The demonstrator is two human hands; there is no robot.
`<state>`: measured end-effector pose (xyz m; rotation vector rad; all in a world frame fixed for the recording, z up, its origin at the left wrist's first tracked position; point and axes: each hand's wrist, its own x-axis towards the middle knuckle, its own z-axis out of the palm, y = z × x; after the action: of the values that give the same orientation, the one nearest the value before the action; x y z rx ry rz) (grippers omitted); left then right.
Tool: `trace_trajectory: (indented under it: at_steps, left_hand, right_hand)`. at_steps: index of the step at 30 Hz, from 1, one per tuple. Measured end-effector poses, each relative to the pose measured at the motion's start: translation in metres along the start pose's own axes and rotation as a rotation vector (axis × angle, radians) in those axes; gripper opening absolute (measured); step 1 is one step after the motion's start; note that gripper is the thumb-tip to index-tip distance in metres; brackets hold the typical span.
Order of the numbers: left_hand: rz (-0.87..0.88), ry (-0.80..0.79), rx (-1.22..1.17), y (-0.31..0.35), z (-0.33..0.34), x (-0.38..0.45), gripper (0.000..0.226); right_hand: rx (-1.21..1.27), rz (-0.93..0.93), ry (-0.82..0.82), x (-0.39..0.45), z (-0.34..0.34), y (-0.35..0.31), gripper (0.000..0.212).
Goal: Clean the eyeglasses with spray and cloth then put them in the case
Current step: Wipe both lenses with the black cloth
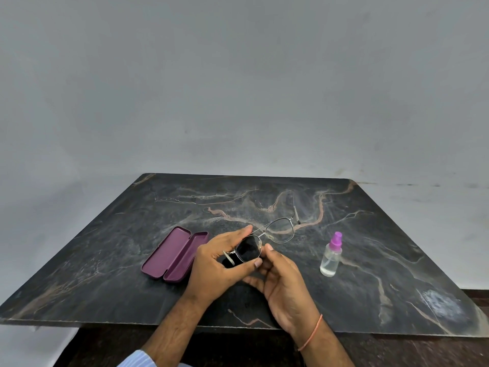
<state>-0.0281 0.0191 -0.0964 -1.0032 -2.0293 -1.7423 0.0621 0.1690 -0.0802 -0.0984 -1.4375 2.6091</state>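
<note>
Above marble table, hands' eyeglasses apparently angle far-right.

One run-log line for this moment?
step: wiping lens | left hand: grips eyeglasses | right hand: holds black cloth on lens | purple case: open | spray bottle: upright, untouched

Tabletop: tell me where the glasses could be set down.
Bare patches on the table: the wide far strip beyond the eyeglasses, the right side past the spray bottle, and the left corner beside the open case. Crowded: the middle near edge, where the left hand and right hand work with the cloth.
</note>
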Motion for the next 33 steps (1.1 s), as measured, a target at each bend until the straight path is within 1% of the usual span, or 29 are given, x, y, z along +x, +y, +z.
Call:
trace_trajectory:
  at_steps: [3,5,7,11,14,18,22,25,28,33]
  left_hand:
    - [-0.015,-0.008,-0.014,0.0002,0.0000,0.0005,0.068]
    - [-0.014,-0.019,-0.009,0.0004,0.0006,0.0005,0.066]
    - [-0.021,-0.019,-0.014,-0.0001,0.0007,0.0004,0.064]
    - [-0.032,-0.018,-0.010,-0.0019,-0.0002,0.0007,0.066]
    - [-0.032,-0.005,-0.005,-0.0021,0.0007,0.0004,0.068]
    - [-0.006,-0.031,0.019,-0.0018,0.0006,0.0004,0.068]
    - [0.015,-0.022,0.017,-0.0032,0.0008,0.0002,0.069]
    - [0.024,0.005,0.032,-0.0038,0.0005,0.0003,0.067]
    - [0.048,0.027,0.070,-0.0038,-0.0003,0.0003,0.063]
    - [0.050,0.066,0.074,-0.0026,-0.0020,0.0004,0.060]
  right_hand:
    - [0.073,-0.010,0.015,0.0000,-0.0024,0.0003,0.047]
    - [0.115,0.004,0.011,-0.0010,-0.0031,0.0004,0.045]
    - [0.111,0.015,-0.028,-0.0014,-0.0033,0.0003,0.041]
    - [0.055,0.029,-0.038,0.0000,-0.0031,0.0002,0.057]
    - [0.022,0.027,-0.030,-0.0007,-0.0011,0.0002,0.042]
    - [0.100,0.008,0.010,0.0004,-0.0034,0.0010,0.051]
    - [0.123,0.003,0.017,-0.0002,-0.0027,0.0000,0.041]
    - [0.155,0.002,0.052,0.0010,-0.0032,0.0003,0.040]
    - [0.133,-0.009,0.084,0.0009,-0.0008,0.0000,0.017]
    - [0.114,-0.014,0.115,0.0014,-0.0007,0.0023,0.008]
